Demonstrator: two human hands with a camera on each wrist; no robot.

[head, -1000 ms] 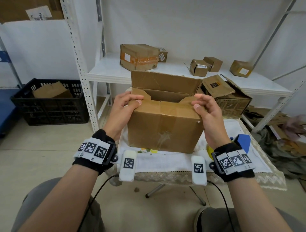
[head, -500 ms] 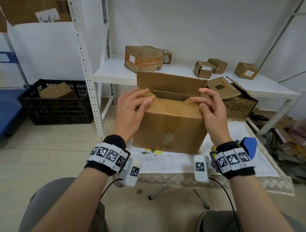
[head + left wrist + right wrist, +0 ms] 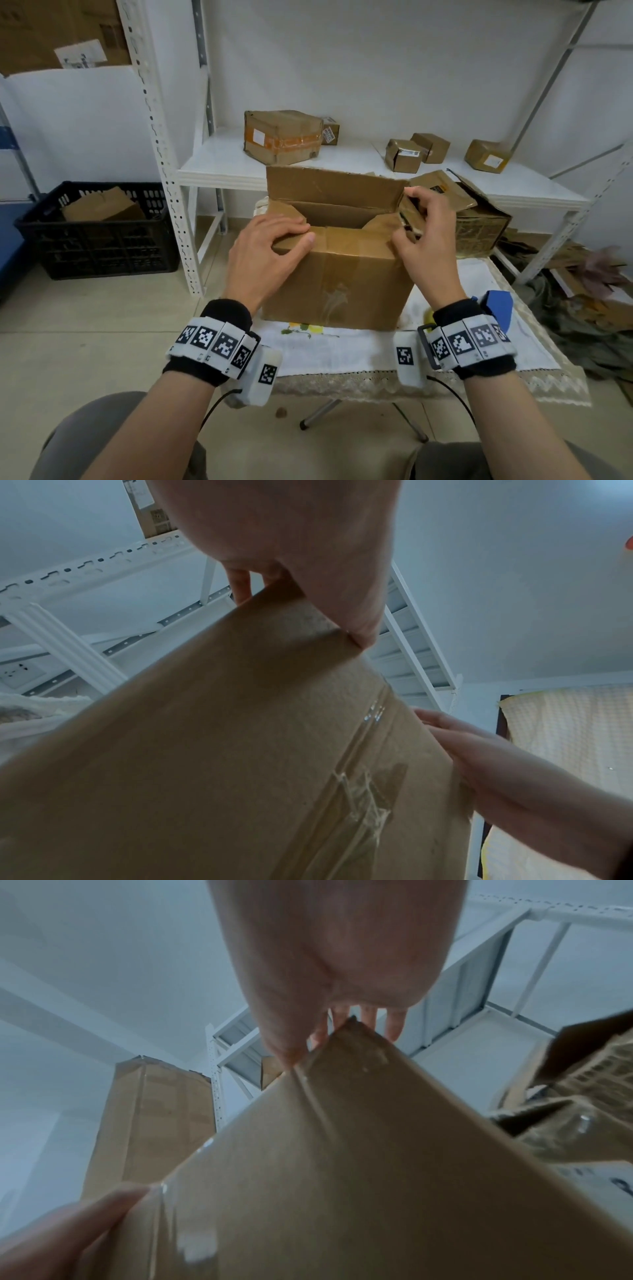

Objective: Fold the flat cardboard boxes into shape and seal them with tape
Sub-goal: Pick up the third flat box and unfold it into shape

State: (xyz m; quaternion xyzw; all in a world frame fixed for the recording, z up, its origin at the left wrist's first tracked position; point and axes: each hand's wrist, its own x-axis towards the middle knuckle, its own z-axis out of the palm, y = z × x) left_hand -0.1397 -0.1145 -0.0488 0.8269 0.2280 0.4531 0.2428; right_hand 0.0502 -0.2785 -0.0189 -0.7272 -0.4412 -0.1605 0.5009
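The head view shows the whole scene: one large cardboard box (image 3: 337, 274) stands upright on the white cloth of the desk (image 3: 359, 353), its top open and its back flap (image 3: 334, 186) standing up. The left hand (image 3: 265, 253) lies over the box's near left top corner, the fingers (image 3: 291, 228) curled on the folded left flap and the thumb on the front wall. The right hand (image 3: 426, 236) holds the right flap (image 3: 409, 212), pinched between the thumb and the curled fingers. The left wrist view adds a strip of clear tape (image 3: 366, 791) running down the box's front wall, which the head view shows only faintly. The right wrist view shows the thumb of the right hand pressing the creased edge of the flap. On the white shelf (image 3: 219, 168) behind I count five closed boxes, one of them large with orange tape (image 3: 282, 137). One more open box (image 3: 479, 226) stands just right of the task box. A black crate (image 3: 99, 233) on the floor holds folded cardboard.
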